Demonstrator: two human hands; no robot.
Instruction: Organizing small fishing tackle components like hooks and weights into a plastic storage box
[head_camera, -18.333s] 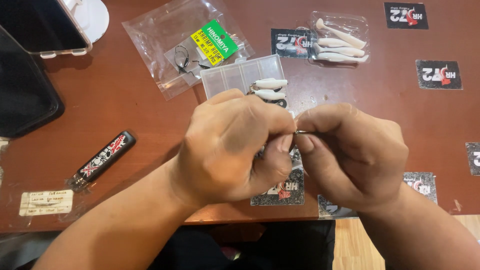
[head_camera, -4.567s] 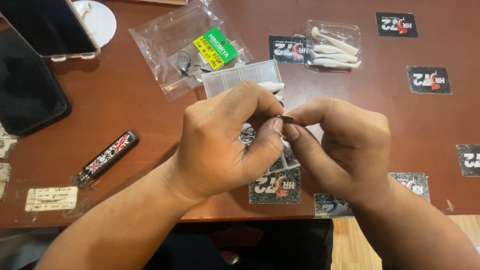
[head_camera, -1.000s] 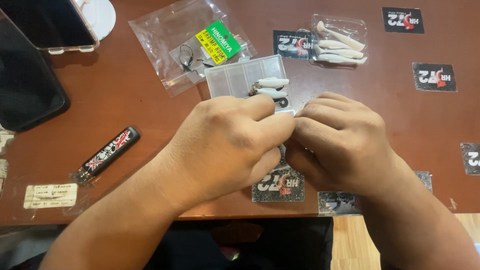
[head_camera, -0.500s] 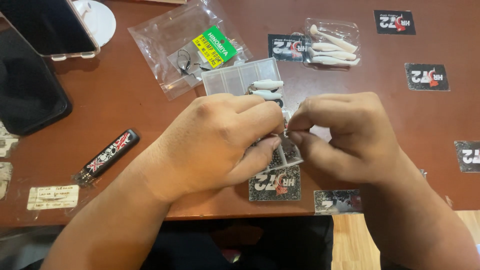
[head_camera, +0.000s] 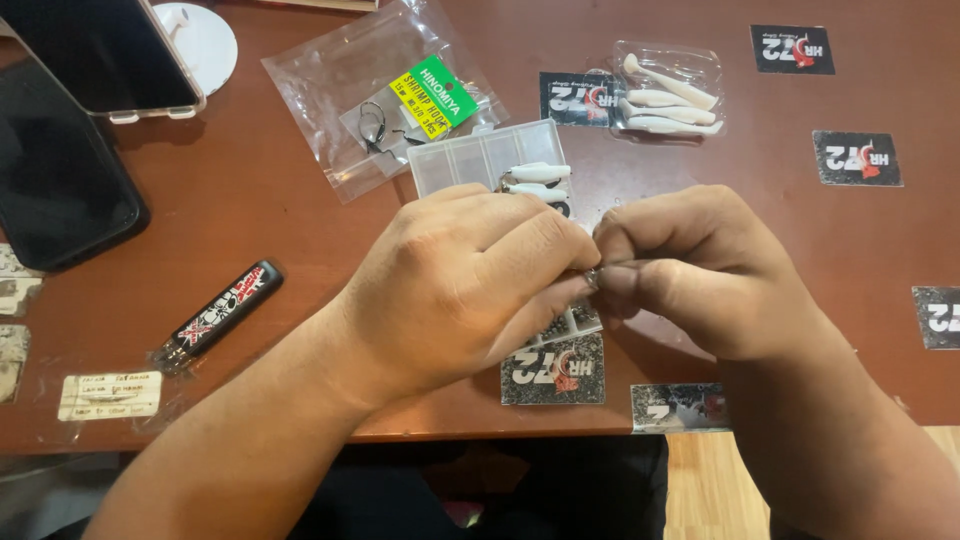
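Single head cam, no second view, so no overlap. Looks steeply down and forward from above the near edge of the desk (head_camera: 250, 210), close range. Left hand (head_camera: 455, 285) and right hand (head_camera: 700, 270) fill centre frame, fingers meeting. Clear plastic box (head_camera: 480, 155) at 12 o'clock, phone (head_camera: 95, 50) at 10, lighter (head_camera: 220, 312) at 9. Floor strip at 5.

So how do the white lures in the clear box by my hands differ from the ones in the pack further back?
The white lures in the compartment box number two in view and lie parallel, partly hidden behind the left hand. The white lures in the clear blister pack number at least three, fan out at angles, and show long thin tails. Both sets are plain white soft baits on the brown table.
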